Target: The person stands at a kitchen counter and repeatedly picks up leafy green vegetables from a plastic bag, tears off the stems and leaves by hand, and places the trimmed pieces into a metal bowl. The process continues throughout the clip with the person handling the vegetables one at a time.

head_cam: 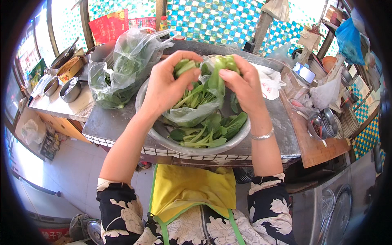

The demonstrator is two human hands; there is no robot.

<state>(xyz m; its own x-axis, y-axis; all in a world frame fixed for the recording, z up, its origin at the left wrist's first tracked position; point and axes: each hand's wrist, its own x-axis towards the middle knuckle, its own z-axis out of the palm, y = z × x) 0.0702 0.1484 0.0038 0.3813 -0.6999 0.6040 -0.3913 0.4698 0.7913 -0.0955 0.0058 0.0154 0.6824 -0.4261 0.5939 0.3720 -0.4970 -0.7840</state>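
Observation:
Both hands are raised over a wide metal basin (196, 150). My left hand (171, 79) grips pale green stems of a leafy vegetable (184, 66). In my right hand (243, 82) is another bunch of leafy greens (225, 65), root end up, its leaves hanging down. Between the hands, an open clear plastic bag (196, 114) with more green stems in it stands in the basin. Loose leafy greens (211, 131) lie at the basin's near side.
A full clear bag of greens (124, 67) stands left of the basin on the dark counter (107, 122). Metal pots (70, 90) are farther left. At right, a wooden board (318, 150) bears bowls (329, 122), and a phone (304, 73) with a lit screen is propped behind.

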